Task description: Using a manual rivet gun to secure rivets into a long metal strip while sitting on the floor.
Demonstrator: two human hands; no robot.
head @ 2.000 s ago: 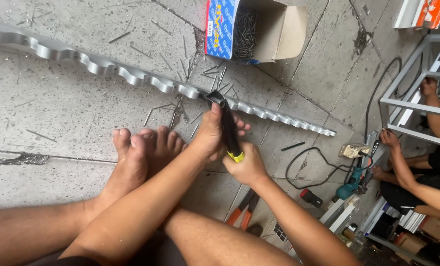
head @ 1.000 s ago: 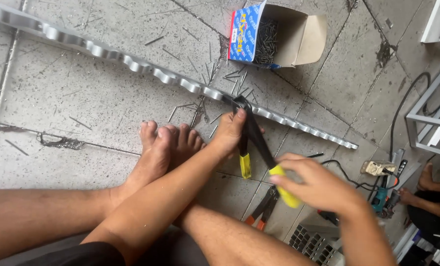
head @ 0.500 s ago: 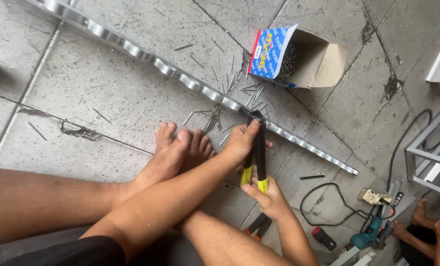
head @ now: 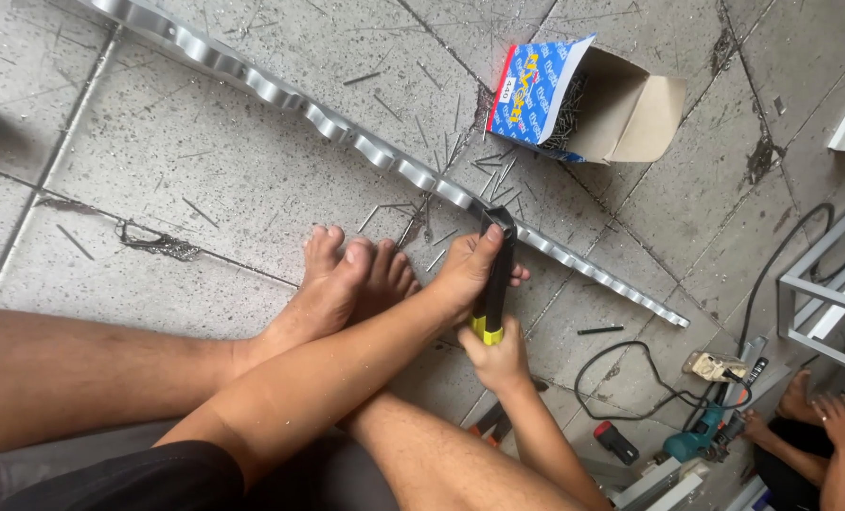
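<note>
Metal is the working material: a long scalloped metal strip [head: 365,147] lies flat on the tiled floor [head: 204,180], its long axis running from the upper left down to the lower right. A rivet tool [head: 494,274] with black body and yellow grip ends stands with its nose on the strip near mid-length, handles pointing back toward the seated person.

Left hand [head: 465,274]: wrapped around the upper part of the tool, thumb lying along the body. Right hand [head: 494,358]: clenched around the yellow handle ends, which sit closed together.

Handling judgement:
- The tool looks rigid and moderately heavy; the handle ends give the most leverage, while a grip near the head steadies the nose.
- The strip appears thin, stiff along its length, light, and probably sharp at the edges.

Bare feet [head: 346,279] rest just beside the tool, close to the strip. Loose spent pins [head: 498,175] litter the floor around the work point. An open blue box [head: 574,99] of fasteners lies on its side beyond the strip. A drill [head: 702,440] lies at lower right, near another person's hand [head: 844,416].
</note>
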